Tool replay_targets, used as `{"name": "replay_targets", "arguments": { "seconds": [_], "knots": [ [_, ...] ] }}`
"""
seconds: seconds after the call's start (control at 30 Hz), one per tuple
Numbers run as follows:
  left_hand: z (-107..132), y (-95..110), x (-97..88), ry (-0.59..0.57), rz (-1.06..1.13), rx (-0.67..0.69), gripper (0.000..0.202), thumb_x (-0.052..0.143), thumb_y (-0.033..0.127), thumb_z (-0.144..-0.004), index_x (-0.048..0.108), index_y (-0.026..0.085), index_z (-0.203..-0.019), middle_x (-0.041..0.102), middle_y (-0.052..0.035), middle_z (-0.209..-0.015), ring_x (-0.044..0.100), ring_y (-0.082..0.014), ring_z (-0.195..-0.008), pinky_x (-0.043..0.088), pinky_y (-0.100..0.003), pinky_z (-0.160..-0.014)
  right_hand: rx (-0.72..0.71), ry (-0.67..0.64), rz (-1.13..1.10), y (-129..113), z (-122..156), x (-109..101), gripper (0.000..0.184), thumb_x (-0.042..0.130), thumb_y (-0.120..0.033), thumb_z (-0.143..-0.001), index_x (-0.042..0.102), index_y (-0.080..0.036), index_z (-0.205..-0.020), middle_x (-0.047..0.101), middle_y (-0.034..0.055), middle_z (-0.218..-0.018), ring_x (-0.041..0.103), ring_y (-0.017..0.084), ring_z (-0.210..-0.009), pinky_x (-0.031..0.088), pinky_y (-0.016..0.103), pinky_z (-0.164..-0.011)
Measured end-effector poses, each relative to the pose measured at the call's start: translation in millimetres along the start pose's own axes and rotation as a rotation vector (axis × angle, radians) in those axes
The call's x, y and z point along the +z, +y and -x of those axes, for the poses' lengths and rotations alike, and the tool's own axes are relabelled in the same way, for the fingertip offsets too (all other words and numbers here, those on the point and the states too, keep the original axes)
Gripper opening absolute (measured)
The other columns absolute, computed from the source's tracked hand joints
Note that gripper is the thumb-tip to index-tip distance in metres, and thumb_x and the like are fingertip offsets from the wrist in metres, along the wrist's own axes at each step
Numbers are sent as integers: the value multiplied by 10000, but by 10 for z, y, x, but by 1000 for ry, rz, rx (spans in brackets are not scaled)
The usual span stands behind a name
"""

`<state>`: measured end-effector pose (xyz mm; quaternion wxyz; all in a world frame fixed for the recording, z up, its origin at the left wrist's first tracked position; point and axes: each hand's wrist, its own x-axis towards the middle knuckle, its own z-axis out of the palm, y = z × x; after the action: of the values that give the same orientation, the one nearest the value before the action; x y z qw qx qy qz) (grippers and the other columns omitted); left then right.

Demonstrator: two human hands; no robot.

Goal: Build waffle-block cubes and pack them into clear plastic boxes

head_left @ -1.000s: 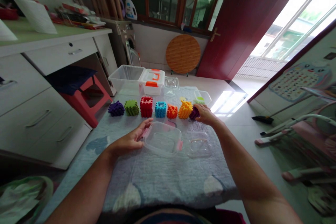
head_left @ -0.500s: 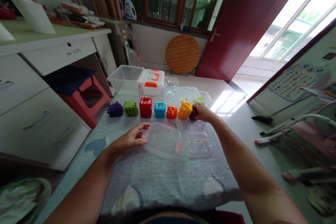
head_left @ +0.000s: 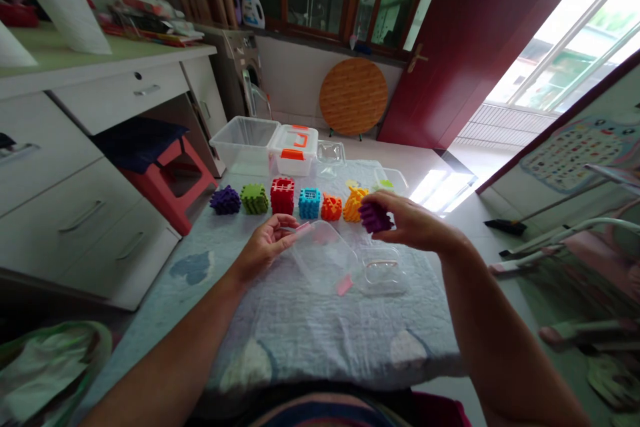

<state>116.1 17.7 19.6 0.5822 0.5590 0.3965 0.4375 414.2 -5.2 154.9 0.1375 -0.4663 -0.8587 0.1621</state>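
Note:
My left hand (head_left: 265,245) grips the left rim of a clear plastic box (head_left: 327,259) with pink clips and holds it tilted, its near side raised off the quilt. My right hand (head_left: 407,221) is closed on a dark purple spiky cube (head_left: 373,217), held in the air just above and right of the box. A row of toy cubes stands behind: purple (head_left: 225,200), green (head_left: 254,199), red (head_left: 283,195), blue (head_left: 309,203), orange (head_left: 331,207) and yellow-orange (head_left: 354,204). A clear lid (head_left: 383,271) lies flat to the right of the box.
The quilted grey-blue cover (head_left: 320,327) spreads over the low surface. At its far end stand an open clear bin (head_left: 244,140), a white case with orange latches (head_left: 294,149) and small clear tubs (head_left: 330,153). White drawers (head_left: 75,180) and a red stool (head_left: 165,177) are left.
My right hand has lifted the dark purple cube from the right end of the row and carried it toward me. My left hand has tilted the clear box up.

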Motion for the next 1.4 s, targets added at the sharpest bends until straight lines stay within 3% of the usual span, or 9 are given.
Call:
{"name": "replay_targets", "arguments": {
  "seconds": [0.1,0.17,0.43,0.57,0.73,0.93,1.1,1.27,1.4],
  "knots": [
    [-30,-38,97,25,33,51,380,708,377,-771,549,176,-1051,616,-49,-1051,593,-185,-981,455,-332,-907,-124,-179,-27,-402,-166,142,517,697,-181,-723,545,-182,-1218,606,58,-1138,567,176,-1000,444,290,-880],
    [-32,-71,140,11,31,58,374,700,389,-778,560,175,-1052,615,-44,-1037,589,-181,-968,460,-313,-884,-165,-290,10,-537,-292,301,507,709,-165,-713,555,-155,-1197,611,72,-1115,574,176,-980,453,283,-855],
    [10,-90,199,0,-140,66,372,645,387,-812,587,174,-1111,546,9,-799,497,-125,-698,418,-244,-662,-168,-563,259,-531,-615,868,206,708,-115,-670,667,-130,-871,679,79,-896,602,177,-755,419,250,-608],
    [20,-58,207,9,-206,94,362,638,380,-815,605,172,-1110,505,30,-736,435,-109,-629,376,-234,-610,-208,-643,403,-525,-658,1034,184,697,-154,-698,700,-93,-872,704,110,-855,628,219,-789,439,275,-637],
    [24,-67,209,4,-191,77,379,642,375,-805,604,172,-1123,549,18,-777,442,-103,-617,378,-230,-593,-218,-682,382,-542,-685,972,336,695,-251,-709,699,-84,-1000,713,132,-970,635,213,-824,442,260,-637],
    [-6,-117,220,24,-80,61,415,704,345,-759,579,183,-1121,538,-7,-993,461,-62,-626,403,-216,-610,-224,-696,319,-549,-712,946,214,587,-207,-771,724,-118,-910,728,78,-842,592,153,-656,357,245,-525],
    [-22,-94,265,67,27,56,464,748,300,-707,561,179,-1113,525,-3,-954,500,-63,-649,426,-213,-638,-283,-719,383,-548,-657,986,182,578,-153,-797,733,-126,-887,736,75,-847,587,142,-654,342,248,-541],
    [-50,-63,297,69,59,45,468,764,282,-680,566,175,-1091,554,-4,-936,518,-73,-671,433,-218,-656,-238,-745,392,-572,-621,983,199,576,-145,-823,723,-111,-953,734,101,-911,625,160,-721,382,245,-587],
    [-85,-65,277,75,98,34,458,778,301,-666,582,172,-1059,573,-7,-922,527,-87,-682,438,-226,-640,-182,-662,353,-612,-568,968,203,566,-108,-829,697,-95,-983,713,133,-971,651,196,-850,440,264,-681]
  ]
}}
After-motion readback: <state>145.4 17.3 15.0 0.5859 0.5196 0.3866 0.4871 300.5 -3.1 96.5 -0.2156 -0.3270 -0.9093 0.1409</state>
